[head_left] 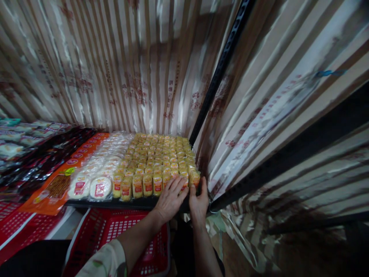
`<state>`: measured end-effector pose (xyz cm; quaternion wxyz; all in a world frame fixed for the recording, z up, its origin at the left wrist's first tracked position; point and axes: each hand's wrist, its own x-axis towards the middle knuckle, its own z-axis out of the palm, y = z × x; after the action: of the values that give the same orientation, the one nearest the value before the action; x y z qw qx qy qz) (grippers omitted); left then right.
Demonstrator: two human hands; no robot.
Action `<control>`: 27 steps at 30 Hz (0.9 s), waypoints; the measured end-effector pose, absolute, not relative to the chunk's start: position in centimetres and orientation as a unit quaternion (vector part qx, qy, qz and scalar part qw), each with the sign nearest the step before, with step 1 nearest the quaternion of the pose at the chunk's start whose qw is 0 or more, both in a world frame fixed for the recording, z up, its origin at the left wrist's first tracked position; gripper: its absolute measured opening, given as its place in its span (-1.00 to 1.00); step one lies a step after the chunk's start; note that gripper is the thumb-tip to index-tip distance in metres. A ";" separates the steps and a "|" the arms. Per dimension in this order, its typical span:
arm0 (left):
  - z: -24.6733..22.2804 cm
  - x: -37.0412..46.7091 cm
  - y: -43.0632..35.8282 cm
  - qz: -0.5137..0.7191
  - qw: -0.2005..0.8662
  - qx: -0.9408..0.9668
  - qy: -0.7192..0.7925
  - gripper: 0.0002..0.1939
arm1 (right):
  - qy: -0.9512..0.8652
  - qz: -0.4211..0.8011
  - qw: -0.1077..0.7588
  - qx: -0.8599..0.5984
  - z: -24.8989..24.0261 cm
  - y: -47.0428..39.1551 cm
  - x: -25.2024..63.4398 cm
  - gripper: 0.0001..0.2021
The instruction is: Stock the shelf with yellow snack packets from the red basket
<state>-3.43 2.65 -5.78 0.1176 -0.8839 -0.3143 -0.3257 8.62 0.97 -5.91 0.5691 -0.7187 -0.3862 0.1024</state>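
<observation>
Rows of small yellow wrapped packets (pixel 157 184) with red and orange labels stand on a dark shelf (pixel 138 203). My left hand (pixel 170 198) lies against the front packets near the right end, fingers extended and slightly apart. At the right front corner, my right hand (pixel 198 200) has its thumb and fingers around the lower part of the end packet (pixel 194 178); part of that packet is hidden by the fingers. White round wrapped packets (pixel 100 187) stand in rows to the left of the yellow ones.
Orange bags (pixel 53 192) and dark packages (pixel 57 152) lie further left. A red basket (pixel 127 227) is below the shelf. Black metal posts (pixel 220 73) rise at the right, before striped printed sheeting (pixel 144 65).
</observation>
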 end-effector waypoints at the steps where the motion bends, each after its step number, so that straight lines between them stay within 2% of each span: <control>1: -5.8 -3.4 2.7 -0.325 0.117 -0.885 -0.313 -0.70 | -0.384 0.100 0.571 -0.719 -5.9 0.8 8.5 -0.34; 5: -5.7 -3.6 2.6 -0.324 0.111 -0.887 -0.310 -0.63 | -0.386 0.082 0.577 -0.715 -6.0 0.1 8.0 -0.35; 9: -6.0 -3.8 2.3 -0.328 0.107 -0.881 -0.324 -0.66 | -0.394 0.054 0.591 -0.701 -6.5 -0.6 7.7 -0.42; 14: -6.0 -3.8 2.2 -0.324 0.109 -0.886 -0.312 -0.73 | -0.385 -0.003 0.612 -0.691 -6.1 -1.2 7.3 -0.61; 17: -5.6 -3.7 2.3 -0.317 0.089 -0.896 -0.298 -0.76 | -0.388 0.018 0.609 -0.692 -5.4 -1.4 6.9 -0.70; 23: -5.2 -3.7 2.1 -0.313 0.064 -0.906 -0.278 -0.73 | -0.418 0.050 0.589 -0.690 -5.0 -1.2 6.9 -0.66; 27: -5.5 -3.7 2.1 -0.305 0.072 -0.906 -0.285 -0.71 | -0.410 0.020 0.597 -0.689 -5.2 -0.8 7.4 -0.65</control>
<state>-3.66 2.14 -5.46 0.0717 -0.9057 -0.2853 -0.3052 7.42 -0.83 -5.16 0.5968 -0.6892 -0.4104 0.0198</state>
